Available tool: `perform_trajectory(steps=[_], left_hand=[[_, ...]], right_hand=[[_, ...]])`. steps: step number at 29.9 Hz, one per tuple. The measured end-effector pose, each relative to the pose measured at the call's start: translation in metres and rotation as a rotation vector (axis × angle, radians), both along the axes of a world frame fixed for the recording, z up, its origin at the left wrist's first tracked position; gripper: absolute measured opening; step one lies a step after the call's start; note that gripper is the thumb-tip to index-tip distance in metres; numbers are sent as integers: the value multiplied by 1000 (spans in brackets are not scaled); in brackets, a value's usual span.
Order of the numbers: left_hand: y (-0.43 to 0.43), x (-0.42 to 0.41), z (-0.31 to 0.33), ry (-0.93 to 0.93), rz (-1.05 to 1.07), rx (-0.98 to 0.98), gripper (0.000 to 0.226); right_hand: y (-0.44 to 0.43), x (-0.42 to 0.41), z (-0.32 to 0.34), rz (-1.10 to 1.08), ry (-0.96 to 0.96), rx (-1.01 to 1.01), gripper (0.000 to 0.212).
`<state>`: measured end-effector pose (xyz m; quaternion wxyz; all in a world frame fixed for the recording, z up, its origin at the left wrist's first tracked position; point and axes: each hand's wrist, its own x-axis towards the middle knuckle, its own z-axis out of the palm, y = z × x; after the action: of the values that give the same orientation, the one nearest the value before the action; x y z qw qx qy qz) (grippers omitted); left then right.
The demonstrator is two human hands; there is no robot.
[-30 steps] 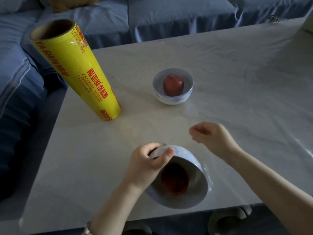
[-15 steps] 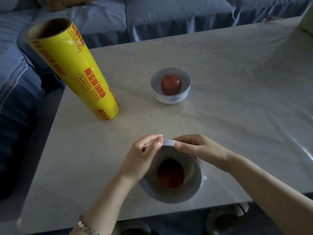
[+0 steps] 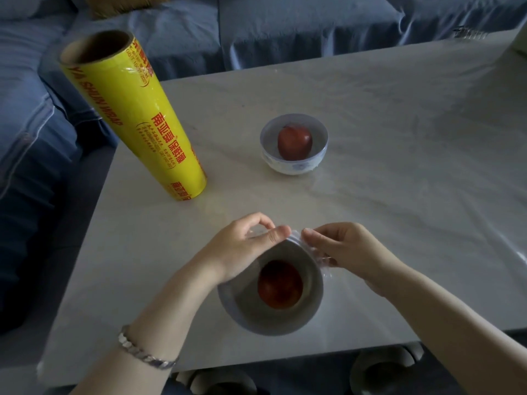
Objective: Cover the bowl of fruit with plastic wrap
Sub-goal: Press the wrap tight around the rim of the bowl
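A white bowl [image 3: 248, 317] with a red apple [image 3: 280, 285] in it is tilted toward me near the table's front edge. Clear plastic wrap [image 3: 323, 262] lies stretched over its mouth and bunches at the far rim. My left hand [image 3: 242, 248] grips the bowl's far left rim, thumb pressed on the film. My right hand [image 3: 346, 248] pinches the crumpled wrap at the far right rim. A tall yellow roll of plastic wrap [image 3: 134, 118] stands at the left of the table.
A second white bowl [image 3: 293, 165] with a red apple [image 3: 294, 142] sits at the table's middle. The pale marble table [image 3: 399, 166] is ringed by a blue sofa [image 3: 285, 27] behind and to the left. Stools [image 3: 379, 369] show below the front edge.
My right hand came in from the open table to the bowl's far rim and took hold of the wrap. The bowl shifted slightly; my left hand kept its grip.
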<state>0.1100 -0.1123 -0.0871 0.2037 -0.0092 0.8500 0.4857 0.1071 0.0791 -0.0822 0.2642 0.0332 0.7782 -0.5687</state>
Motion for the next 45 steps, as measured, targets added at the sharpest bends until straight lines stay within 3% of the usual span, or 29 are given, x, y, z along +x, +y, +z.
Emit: perform_trajectory(steps=[5, 12, 18, 23, 26, 31, 36, 39, 45], left_hand=[[0, 7, -2, 104, 26, -39, 54], [11, 22, -1, 205, 184, 59, 29], [23, 28, -12, 221, 258, 119, 19], [25, 23, -17, 238, 298, 102, 23], [25, 21, -19, 255, 272, 113, 28], [24, 17, -19, 257, 223, 141, 13], [24, 15, -20, 257, 215, 154, 23], [21, 16, -20, 249, 217, 171, 21], [20, 18, -22, 251, 242, 214, 7]], right_hand=[[-11, -7, 0, -23, 11, 107, 23], [-19, -19, 17, -58, 73, -37, 22], [-2, -26, 18, 94, 217, 138, 21], [18, -32, 20, 205, -7, 339, 36], [27, -31, 23, 238, -180, 148, 39], [25, -28, 13, 68, -181, -349, 21], [10, -22, 1, -88, -233, -672, 11], [2, -23, -3, -181, -196, -646, 10], [-13, -21, -2, -307, -188, -393, 10]])
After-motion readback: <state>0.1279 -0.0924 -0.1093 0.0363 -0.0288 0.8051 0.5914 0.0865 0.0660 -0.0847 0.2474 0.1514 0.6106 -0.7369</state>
